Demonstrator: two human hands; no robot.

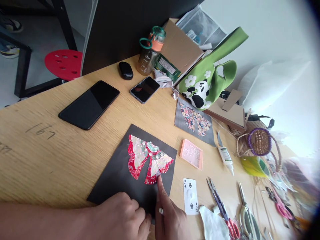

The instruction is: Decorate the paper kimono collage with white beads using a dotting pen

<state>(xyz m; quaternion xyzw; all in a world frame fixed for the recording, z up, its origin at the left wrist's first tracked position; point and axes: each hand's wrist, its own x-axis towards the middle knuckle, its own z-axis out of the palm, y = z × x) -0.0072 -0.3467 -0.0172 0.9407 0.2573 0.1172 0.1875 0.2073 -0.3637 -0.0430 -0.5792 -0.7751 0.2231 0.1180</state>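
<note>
A black card (112, 176) lies on the table and bears a bow-shaped fabric piece (136, 156) in red and cream, trimmed with beads. My left hand (122, 215) rests closed on the card's near part, its fingertips hidden underneath. With its index finger stretched out, my right hand (171, 216) touches the lower right edge of the fabric piece. The other fingers are curled round a thin stick whose white end (161, 211) pokes out. Right of the card are a pink tray (183, 154) of tiny beads and a playing card (190, 206) with a whitish blob on it.
Scissors (220, 203), larger scissors (246, 210) and a glue bottle (226, 156) lie to the right. Farther back are two phones (90, 105), a black mouse (125, 70), a drink bottle (147, 56), a green panda bag (207, 80) and a second patterned piece (195, 118) on grey backing.
</note>
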